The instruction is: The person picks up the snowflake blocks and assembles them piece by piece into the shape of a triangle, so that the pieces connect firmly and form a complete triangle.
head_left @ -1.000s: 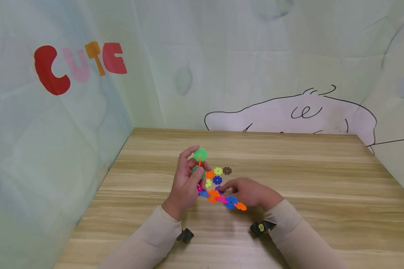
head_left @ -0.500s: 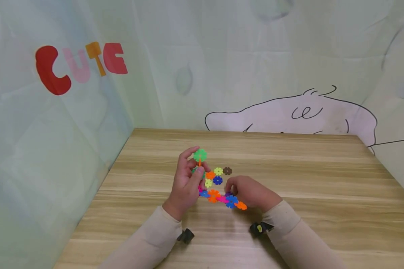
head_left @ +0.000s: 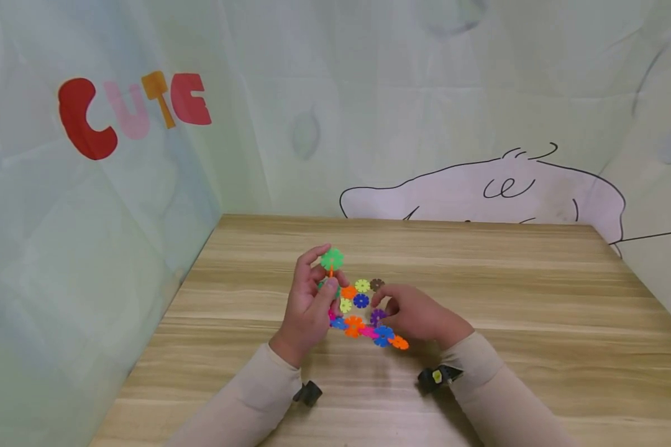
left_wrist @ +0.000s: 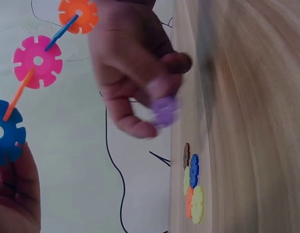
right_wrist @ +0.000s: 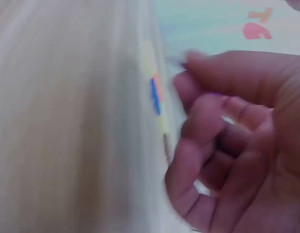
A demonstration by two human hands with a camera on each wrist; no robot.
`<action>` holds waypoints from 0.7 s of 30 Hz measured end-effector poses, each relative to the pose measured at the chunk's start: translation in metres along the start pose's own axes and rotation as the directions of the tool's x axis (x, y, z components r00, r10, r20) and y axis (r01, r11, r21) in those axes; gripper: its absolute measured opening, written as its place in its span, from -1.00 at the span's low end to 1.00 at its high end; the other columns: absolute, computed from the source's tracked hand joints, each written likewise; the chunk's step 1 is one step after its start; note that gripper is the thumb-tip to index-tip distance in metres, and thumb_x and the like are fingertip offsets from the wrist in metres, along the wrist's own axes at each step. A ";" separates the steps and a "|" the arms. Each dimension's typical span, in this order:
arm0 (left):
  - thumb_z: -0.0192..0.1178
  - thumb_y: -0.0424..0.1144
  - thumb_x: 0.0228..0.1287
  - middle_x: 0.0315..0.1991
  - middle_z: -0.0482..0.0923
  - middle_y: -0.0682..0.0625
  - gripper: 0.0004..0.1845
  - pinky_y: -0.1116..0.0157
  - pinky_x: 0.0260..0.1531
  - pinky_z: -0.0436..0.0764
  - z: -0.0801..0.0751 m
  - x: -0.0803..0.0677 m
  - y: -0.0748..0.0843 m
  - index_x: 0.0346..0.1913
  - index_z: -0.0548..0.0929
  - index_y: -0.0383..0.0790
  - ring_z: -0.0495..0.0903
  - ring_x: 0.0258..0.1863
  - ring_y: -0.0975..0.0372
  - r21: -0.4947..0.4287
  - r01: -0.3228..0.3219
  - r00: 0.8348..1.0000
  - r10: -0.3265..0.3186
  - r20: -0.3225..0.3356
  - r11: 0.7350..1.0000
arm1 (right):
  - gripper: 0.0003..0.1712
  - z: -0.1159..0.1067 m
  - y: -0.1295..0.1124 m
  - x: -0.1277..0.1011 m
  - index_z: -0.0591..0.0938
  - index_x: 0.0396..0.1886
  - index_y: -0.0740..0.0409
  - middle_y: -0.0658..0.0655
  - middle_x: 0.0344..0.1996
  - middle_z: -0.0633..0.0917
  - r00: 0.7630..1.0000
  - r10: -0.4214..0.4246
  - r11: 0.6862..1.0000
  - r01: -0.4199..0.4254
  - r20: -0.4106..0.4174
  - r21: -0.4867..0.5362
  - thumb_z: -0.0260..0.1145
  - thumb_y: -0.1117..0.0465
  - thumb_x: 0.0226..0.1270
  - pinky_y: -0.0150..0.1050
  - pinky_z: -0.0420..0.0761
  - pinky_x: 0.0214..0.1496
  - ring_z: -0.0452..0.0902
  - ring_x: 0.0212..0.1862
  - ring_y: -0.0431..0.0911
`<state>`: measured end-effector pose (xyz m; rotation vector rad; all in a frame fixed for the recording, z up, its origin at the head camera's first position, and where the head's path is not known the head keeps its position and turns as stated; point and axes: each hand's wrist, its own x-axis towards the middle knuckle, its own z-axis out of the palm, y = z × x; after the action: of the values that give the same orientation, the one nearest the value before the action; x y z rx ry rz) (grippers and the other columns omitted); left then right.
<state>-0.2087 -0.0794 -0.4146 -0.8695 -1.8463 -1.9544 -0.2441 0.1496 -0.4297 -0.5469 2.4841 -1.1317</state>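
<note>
In the head view my left hand [head_left: 306, 307] grips a linked chain of notched plastic snowflake discs. A green disc [head_left: 332, 259] stands at its top, near the index finger. From the palm the chain runs to the right through an orange disc [head_left: 354, 326] and a blue disc [head_left: 383, 336], ending in a small orange disc [head_left: 399, 343]. Just behind that end, my right hand [head_left: 419, 313] pinches a purple snowflake disc [head_left: 378, 317]. The left wrist view shows this purple disc [left_wrist: 164, 112], blurred, held off the table and apart from the chain. Part of the chain is hidden by my left hand.
Loose snowflake discs lie on the wooden table [head_left: 537, 298] beyond the chain: two yellow-green ones, a dark blue disc [head_left: 361, 300], an orange disc [head_left: 349, 292] and a brown disc [head_left: 377, 285]. Printed cloth walls [head_left: 313, 124] stand behind and at the sides.
My right hand has shifted the purple disc to the right, away from the loose discs, and its fingers have changed position on it. The left hand and chain stay nearly still.
</note>
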 end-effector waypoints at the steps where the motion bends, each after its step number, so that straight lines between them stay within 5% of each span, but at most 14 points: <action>1: -0.14 -0.50 0.62 -0.23 0.53 -0.14 -0.53 0.33 -0.66 0.56 0.000 0.000 0.000 0.48 0.21 -0.20 0.38 -0.66 0.13 -0.005 0.000 1.000 0.000 0.004 1.000 | -0.71 -0.002 -0.002 -0.001 0.66 0.05 0.06 0.06 -0.43 0.65 1.000 0.007 0.997 -0.006 -0.018 0.073 0.36 0.39 0.39 -0.29 0.54 -0.40 0.47 -0.48 -0.11; 4: -0.12 -0.50 0.61 -0.25 0.53 -0.10 -0.52 0.34 -0.67 0.55 0.000 -0.001 -0.001 0.47 0.26 -0.12 0.38 -0.66 0.13 -0.018 0.003 1.000 -0.003 0.022 1.000 | -0.62 -0.009 -0.014 -0.007 0.63 0.22 0.21 0.08 -0.36 0.66 0.995 -0.044 0.951 0.070 -0.092 0.302 0.38 0.30 0.46 -0.31 0.63 -0.31 0.51 -0.42 -0.10; 7: -0.12 -0.51 0.59 -0.27 0.52 -0.10 -0.52 0.34 -0.68 0.55 0.001 -0.001 0.000 0.46 0.26 -0.16 0.36 -0.68 0.14 -0.021 0.004 0.999 -0.003 0.048 1.000 | -0.55 -0.014 -0.028 -0.016 0.55 0.32 0.33 0.09 -0.28 0.65 0.983 -0.119 0.855 0.173 -0.140 0.490 0.33 0.35 0.49 -0.33 0.69 -0.22 0.52 -0.36 -0.11; 11: -0.12 -0.53 0.55 -0.28 0.52 -0.12 -0.53 0.34 -0.69 0.57 0.002 -0.002 0.001 0.44 0.22 -0.30 0.37 -0.68 0.16 -0.022 0.003 0.997 -0.002 0.079 1.000 | -0.53 -0.013 -0.045 -0.026 0.51 0.37 0.34 0.10 -0.16 0.65 0.967 -0.180 0.763 0.253 -0.181 0.594 0.27 0.41 0.52 -0.34 0.70 -0.15 0.55 -0.26 -0.11; 15: -0.10 -0.56 0.51 -0.30 0.53 -0.17 -0.51 0.33 -0.68 0.58 0.003 -0.003 0.001 0.43 0.23 -0.31 0.37 -0.68 0.14 -0.015 -0.023 0.993 0.025 0.113 1.000 | -0.56 -0.009 -0.055 -0.033 0.52 0.35 0.33 0.11 -0.09 0.65 0.954 -0.192 0.739 0.295 -0.230 0.605 0.27 0.39 0.54 -0.35 0.71 -0.13 0.56 -0.20 -0.10; 21: -0.07 -0.62 0.46 -0.31 0.54 -0.24 -0.33 0.34 -0.69 0.56 0.003 -0.003 0.001 0.46 0.32 0.10 0.37 -0.70 0.13 -0.014 -0.083 0.985 0.085 0.149 0.996 | -0.58 -0.006 -0.060 -0.036 0.52 0.32 0.41 0.09 -0.11 0.65 0.940 -0.223 0.717 0.338 -0.260 0.610 0.27 0.39 0.54 -0.37 0.69 -0.16 0.54 -0.21 -0.11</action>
<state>-0.2051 -0.0775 -0.4163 -1.1055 -1.8514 -1.8921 -0.2042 0.1348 -0.3743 -0.6429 1.9498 -2.1172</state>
